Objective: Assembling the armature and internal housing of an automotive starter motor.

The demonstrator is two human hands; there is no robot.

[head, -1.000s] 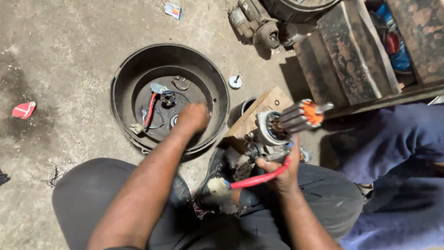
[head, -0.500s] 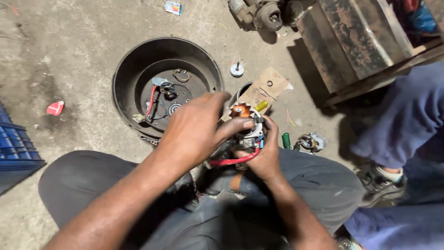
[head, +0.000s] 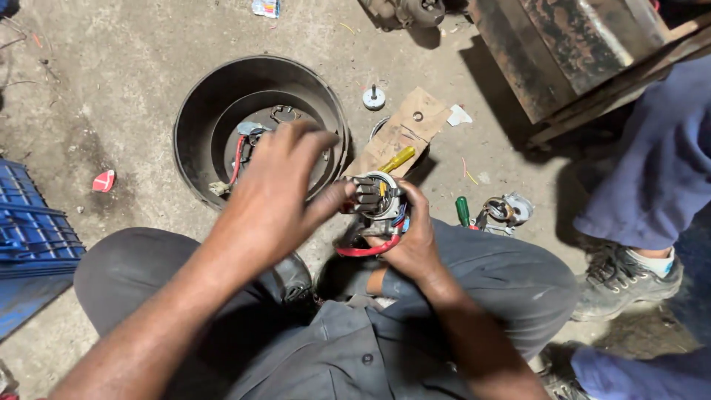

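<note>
My right hand (head: 415, 241) grips a small electric motor part (head: 376, 201) with a round metal end, dark fins and a red wire (head: 364, 250) looping beneath it. My left hand (head: 278, 189) reaches over from the left, its thumb and fingertips touching the dark fins on the part's left side. Both hands hover above my lap, over grey trousers. A round black drum (head: 200, 126) lies on the concrete floor just beyond my left hand, with small parts and a red wire inside it.
A yellow-handled screwdriver (head: 398, 158) rests on a cardboard scrap (head: 418, 122). A green-handled tool (head: 462, 211) and a small metal assembly (head: 505, 211) lie at my right knee. Another person's blue-trousered leg and shoe (head: 626, 278) are at right. A blue crate (head: 29, 237) stands at left.
My left hand came back from the drum to the motor part. The part moved from tilted out to the right to upright and closer in front of me.
</note>
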